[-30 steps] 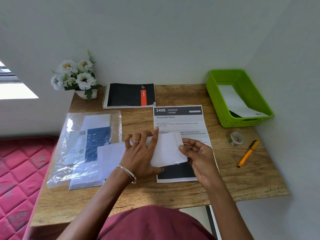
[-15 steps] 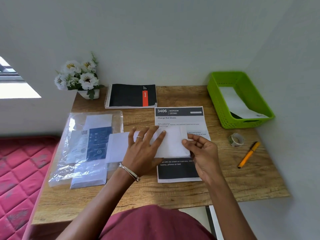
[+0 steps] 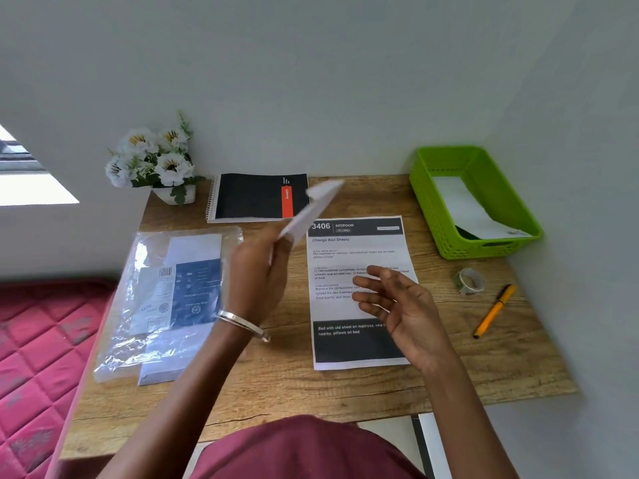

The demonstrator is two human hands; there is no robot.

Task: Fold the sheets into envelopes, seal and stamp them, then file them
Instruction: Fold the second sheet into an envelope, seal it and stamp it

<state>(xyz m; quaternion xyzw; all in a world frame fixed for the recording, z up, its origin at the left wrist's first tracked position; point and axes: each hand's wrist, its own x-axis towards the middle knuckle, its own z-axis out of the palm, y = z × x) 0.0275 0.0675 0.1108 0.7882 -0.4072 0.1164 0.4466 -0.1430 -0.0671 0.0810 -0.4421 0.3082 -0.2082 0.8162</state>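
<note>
Head view of a wooden tabletop (image 3: 345, 392). The left hand (image 3: 257, 271) is raised above the tabletop, fingers curled round the lower end of a white folded envelope (image 3: 313, 209) that slants up toward 1 o'clock, its blurred tip over the corner of a black spiral notebook (image 3: 256, 197). The right hand (image 3: 397, 302) hovers at 3 o'clock of the left, well apart from it, fingers spread and relaxed, holding nothing, above a printed instruction sheet (image 3: 356, 243) lying flat. At 2 o'clock stands a green basket (image 3: 428, 209) with a white envelope inside. A tape roll (image 3: 468, 281) and an orange pen (image 3: 494, 311) lie at 3 o'clock; a clear packet of envelopes (image 3: 166, 299) lies at 9 o'clock; a pot of white flowers (image 3: 155, 160) stands at 11 o'clock.
</note>
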